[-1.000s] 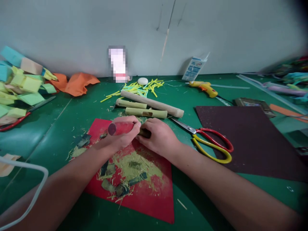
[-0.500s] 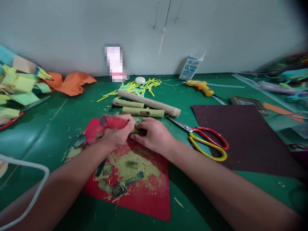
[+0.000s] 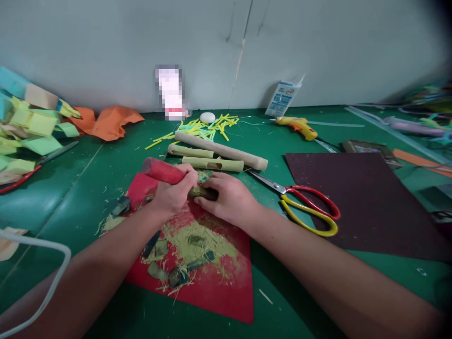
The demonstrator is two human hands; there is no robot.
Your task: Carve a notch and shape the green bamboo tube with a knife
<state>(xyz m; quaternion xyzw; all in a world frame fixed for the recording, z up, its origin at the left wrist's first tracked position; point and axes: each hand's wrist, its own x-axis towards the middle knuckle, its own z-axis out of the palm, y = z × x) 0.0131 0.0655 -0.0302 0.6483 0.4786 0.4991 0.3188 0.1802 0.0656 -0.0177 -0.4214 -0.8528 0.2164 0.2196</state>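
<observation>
Your left hand (image 3: 172, 195) was clenched around the red handle (image 3: 162, 171) of a tool. The handle stuck out up and to the left past your knuckles; the working end was hidden under your fingers. Your right hand (image 3: 228, 197) pressed flat on a short bamboo piece (image 3: 204, 192), fingers over it, pinning it to the red sheet (image 3: 219, 287). The piece lay between the two hands, touching both, near the sheet's far edge.

The piece looked dark olive-green, round and short. Only a small stretch showed between your hands; its ends were covered. Pale green shavings (image 3: 192, 242) and dark peel strips lay piled on the sheet just in front of your wrists.

Room around you:
- Far side: two cut bamboo sections (image 3: 212, 163) and a longer wooden stick (image 3: 221, 150) sat just beyond your knuckles, close.
- Right: red-and-yellow scissors (image 3: 307, 209) lay near your right wrist, blades pointing toward the bamboo. A dark brown sheet (image 3: 367, 202) lay beyond them.
- Left: bare green table (image 3: 70, 188) stood open beside the red sheet. Paper scraps (image 3: 31, 127) were piled well apart at the far left.
- Near side: the red sheet's front edge lay under your forearms.
- A yellow glue gun (image 3: 298, 127) lay well apart, near the wall.
</observation>
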